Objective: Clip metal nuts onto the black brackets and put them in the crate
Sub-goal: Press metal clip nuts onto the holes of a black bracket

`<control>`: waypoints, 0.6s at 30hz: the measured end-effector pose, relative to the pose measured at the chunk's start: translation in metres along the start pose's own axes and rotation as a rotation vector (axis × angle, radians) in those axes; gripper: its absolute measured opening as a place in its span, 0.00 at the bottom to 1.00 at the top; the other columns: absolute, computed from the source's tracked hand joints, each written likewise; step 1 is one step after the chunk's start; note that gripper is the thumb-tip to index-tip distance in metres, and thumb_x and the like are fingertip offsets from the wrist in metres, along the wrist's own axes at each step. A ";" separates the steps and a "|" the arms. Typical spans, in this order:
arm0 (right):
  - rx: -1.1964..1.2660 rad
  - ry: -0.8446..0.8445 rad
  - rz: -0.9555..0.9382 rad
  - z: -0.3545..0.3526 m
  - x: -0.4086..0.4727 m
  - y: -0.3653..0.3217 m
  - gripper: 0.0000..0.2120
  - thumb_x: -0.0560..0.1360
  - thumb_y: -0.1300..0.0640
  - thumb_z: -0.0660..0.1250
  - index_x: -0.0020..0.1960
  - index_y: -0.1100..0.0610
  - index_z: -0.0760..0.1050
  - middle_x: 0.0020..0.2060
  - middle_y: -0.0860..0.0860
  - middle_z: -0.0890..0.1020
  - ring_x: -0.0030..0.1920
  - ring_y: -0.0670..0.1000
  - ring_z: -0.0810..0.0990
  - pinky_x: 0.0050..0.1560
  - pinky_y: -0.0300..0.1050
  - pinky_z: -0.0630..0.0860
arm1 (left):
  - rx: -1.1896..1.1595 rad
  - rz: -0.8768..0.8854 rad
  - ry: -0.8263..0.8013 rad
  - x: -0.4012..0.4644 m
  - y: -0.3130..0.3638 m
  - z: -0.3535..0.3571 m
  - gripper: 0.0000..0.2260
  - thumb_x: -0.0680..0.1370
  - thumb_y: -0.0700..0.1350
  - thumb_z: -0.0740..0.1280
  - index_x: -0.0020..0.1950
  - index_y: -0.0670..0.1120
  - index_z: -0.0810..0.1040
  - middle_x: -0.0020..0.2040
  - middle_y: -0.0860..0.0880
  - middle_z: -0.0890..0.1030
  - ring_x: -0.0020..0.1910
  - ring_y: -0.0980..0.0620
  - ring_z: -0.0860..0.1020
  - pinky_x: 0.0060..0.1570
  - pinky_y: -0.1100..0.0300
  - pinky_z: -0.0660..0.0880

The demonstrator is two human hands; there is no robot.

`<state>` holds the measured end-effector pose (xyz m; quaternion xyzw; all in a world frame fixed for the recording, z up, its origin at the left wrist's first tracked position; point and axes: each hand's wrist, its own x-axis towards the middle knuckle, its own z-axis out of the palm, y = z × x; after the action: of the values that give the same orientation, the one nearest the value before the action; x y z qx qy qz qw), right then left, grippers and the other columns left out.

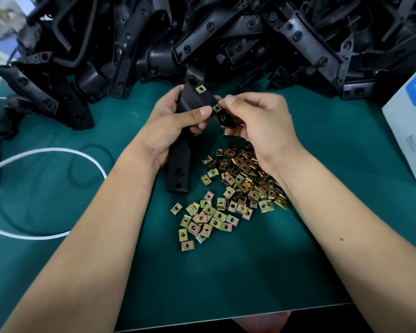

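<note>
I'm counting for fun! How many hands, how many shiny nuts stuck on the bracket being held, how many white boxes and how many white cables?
Hands: 2, left hand and right hand
Nuts on the held bracket: 2, one and another
White box: 1
White cable: 1
Total: 6

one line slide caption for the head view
Left hand holds black bracket; right hand clips on metal nut.

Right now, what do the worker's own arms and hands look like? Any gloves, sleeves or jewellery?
Both forearms are bare all the way to the picture's lower edge, so no sleeves show. The left hand and right hand wear no gloves; no rings, watch or wristbands are visible. Fingernails look short and unpainted. The right forearm has one small dark mole.
</note>
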<state>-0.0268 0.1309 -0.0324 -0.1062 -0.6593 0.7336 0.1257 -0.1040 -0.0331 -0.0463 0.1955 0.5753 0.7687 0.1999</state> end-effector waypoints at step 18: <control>-0.566 0.077 -0.318 -0.001 -0.006 -0.018 0.09 0.74 0.53 0.78 0.44 0.56 0.81 0.32 0.43 0.79 0.32 0.40 0.75 0.35 0.33 0.71 | 0.133 0.099 0.147 -0.007 0.021 0.035 0.07 0.85 0.40 0.63 0.62 0.47 0.76 0.54 0.51 0.86 0.34 0.55 0.77 0.33 0.64 0.74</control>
<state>-0.0201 0.1314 -0.0146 -0.0602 -0.8401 0.4880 0.2290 -0.0814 -0.0138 -0.0170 0.1796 0.6277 0.7501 0.1055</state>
